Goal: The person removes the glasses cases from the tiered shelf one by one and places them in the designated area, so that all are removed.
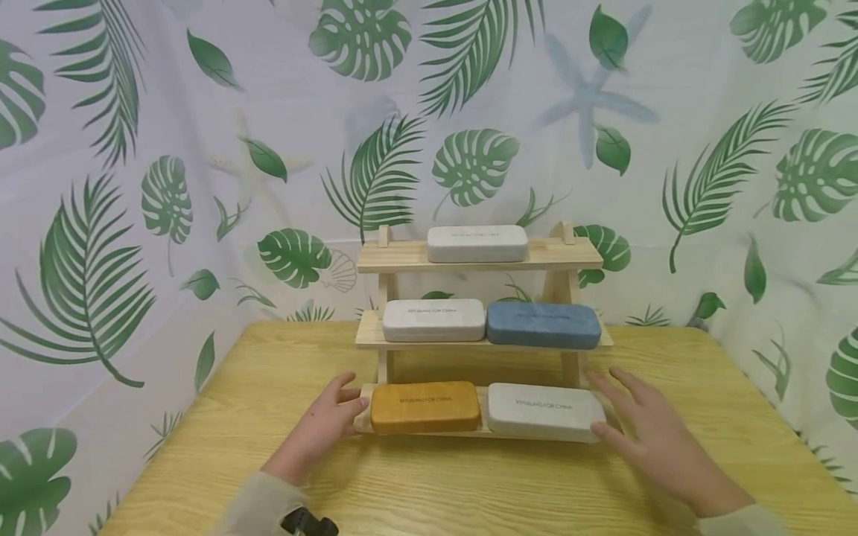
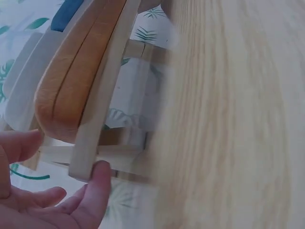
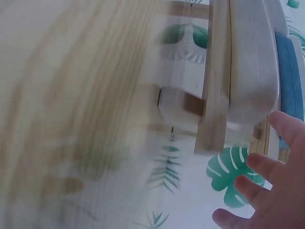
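A three-tier wooden stand (image 1: pixel 415 257) bears several glasses cases. On the bottom tier lie an orange case (image 1: pixel 425 407) and, right of it, a white case (image 1: pixel 546 409). My left hand (image 1: pixel 323 418) is at the left end of that tier; in the left wrist view a fingertip (image 2: pixel 101 174) meets the end of the shelf board (image 2: pixel 83 160), below the orange case. Beside the right end of the white case is my right hand (image 1: pixel 653 439), its fingers spread. In the right wrist view its thumb tip (image 3: pixel 281 121) is right at that case's corner.
The middle tier carries another white case (image 1: pixel 433 320) and a blue case (image 1: pixel 543 325). One more white case (image 1: pixel 477 244) sits on the top tier. Under the stand is a wood-grain table (image 1: pixel 429 484); a leaf-print cloth (image 1: pixel 281 171) hangs behind it.
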Available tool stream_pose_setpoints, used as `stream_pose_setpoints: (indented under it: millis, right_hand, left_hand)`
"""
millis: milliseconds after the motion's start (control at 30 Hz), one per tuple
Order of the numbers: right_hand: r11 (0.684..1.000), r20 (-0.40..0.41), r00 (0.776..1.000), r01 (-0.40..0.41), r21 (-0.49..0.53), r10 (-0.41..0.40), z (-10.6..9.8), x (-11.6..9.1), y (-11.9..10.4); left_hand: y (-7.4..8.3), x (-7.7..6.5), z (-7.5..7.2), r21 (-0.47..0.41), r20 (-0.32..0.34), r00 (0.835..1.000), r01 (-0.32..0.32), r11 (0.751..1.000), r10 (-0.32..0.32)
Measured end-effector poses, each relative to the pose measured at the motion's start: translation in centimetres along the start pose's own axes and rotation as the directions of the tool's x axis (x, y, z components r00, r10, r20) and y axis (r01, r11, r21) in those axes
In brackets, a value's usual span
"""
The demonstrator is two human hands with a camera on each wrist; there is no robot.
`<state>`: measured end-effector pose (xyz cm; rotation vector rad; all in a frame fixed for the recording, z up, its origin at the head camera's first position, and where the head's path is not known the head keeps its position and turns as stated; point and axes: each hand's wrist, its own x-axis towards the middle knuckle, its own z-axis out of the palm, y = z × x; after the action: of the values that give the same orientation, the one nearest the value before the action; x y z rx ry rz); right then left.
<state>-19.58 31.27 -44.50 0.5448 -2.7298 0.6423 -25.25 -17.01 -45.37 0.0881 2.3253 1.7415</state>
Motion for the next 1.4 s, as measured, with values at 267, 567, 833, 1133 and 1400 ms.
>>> stream_pose_setpoints:
  millis: [267,567,833,1133,1400]
  right_hand:
    - [0.997,-0.058,0.996,0.072,0.007,-0.071,1.5,0.5,-1.5]
    - [0.992,-0.034,0.992,0.123,0.036,-0.121,3.1,1.6,-3.0]
    - [0.995,-0.03,0.995,0.096,-0.004,-0.096,3.5,2.2,-3.8]
    - [0.997,-0.007,1.0,0.007,-0.077,-0.008,4.0,2.8,-3.7]
    - [0.994,0.009,1.0,-0.013,-0.111,0.014,4.1,2.5,-4.0]
  left_hand:
    - [-1.9,0.9,0.9,-0.288,-0.013,1.0,0.008,0.958,-0.013]
    - [-3.0,1.7,1.7,-0.416,0.032,0.999,-0.021,0.909,0.038]
    - [-3.7,1.9,1.4,-0.431,0.037,0.999,-0.02,0.902,0.04]
    - [-3.8,2.0,1.1,-0.425,0.048,0.997,-0.028,0.905,0.054]
    - [-4.1,1.8,1.2,-0.424,0.069,0.996,-0.025,0.905,0.06]
